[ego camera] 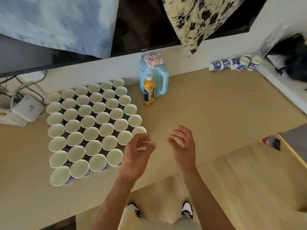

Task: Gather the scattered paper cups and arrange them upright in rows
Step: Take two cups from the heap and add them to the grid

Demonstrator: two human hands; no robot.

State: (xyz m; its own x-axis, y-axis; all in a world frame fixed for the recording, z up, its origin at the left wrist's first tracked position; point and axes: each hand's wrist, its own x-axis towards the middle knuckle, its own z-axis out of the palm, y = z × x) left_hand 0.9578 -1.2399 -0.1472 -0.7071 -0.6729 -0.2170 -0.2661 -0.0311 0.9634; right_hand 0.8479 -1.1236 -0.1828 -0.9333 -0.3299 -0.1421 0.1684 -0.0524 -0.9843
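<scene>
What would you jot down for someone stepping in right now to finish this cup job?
Left hand: loosely curled, holding nothing, beside the near right edge of the cup block.
Right hand: also empty, fingers relaxed, above bare tabletop.
Done: most of the white paper cups with blue print stand upright in tight rows on the left of the beige table.
Left: a handful of matching stray cups sit at the table's far right corner, some lying on their sides. Fetch them and add them upright to the rows.
</scene>
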